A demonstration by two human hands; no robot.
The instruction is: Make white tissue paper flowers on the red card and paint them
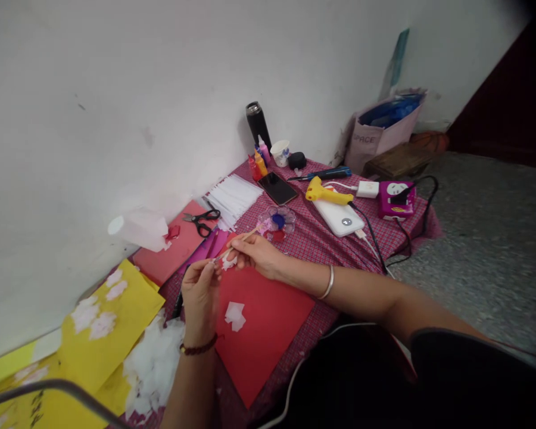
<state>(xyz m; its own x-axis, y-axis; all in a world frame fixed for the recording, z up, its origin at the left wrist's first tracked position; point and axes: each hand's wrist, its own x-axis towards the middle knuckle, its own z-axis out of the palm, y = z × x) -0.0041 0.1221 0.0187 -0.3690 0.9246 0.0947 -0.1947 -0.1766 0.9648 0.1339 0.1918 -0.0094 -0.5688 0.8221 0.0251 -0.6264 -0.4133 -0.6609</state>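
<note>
My right hand (259, 256) is closed around a thin wooden stick (249, 233), which slants down to the left. The stick's lower end meets the fingertips of my left hand (201, 289), which are pinched on a small white paper cutout (227, 262). The cutout lies between my hands and is partly hidden by fingers. Beneath is a red sheet (263, 322), with another white paper piece (235, 316) lying flat on it. Just beyond my right hand sits a clear scalloped palette (290, 221) holding pink, blue and red paint.
Black scissors (202, 221), white sticks (234, 196), a phone (279, 188) and paint bottles (259, 161) lie beyond. A yellow glue gun (326, 192) rests on a white power bank (340, 217), with cables around. Yellow sheets (134, 298) and crumpled white paper (154, 363) are at left.
</note>
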